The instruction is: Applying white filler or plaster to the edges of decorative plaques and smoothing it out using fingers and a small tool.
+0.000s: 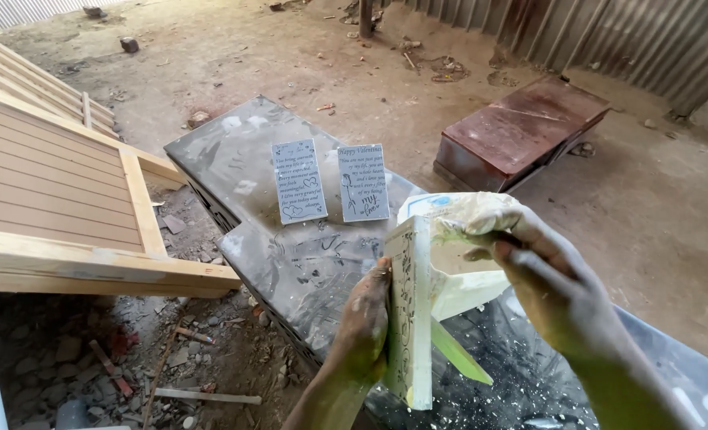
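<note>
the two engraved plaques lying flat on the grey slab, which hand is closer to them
Left. The left hand grips an upright tile just below the two plaques on the slab. The right hand sits further right, holding a crumpled cloth.

A rough open-air workshop: bare dirt floor (306,56) strewn with rubble, corrugated metal sheeting (608,36) as a wall, a timber frame (59,199) lying beside a dusty, paint-spattered metal worktop (234,159), and a rusty metal box (521,131).
</note>
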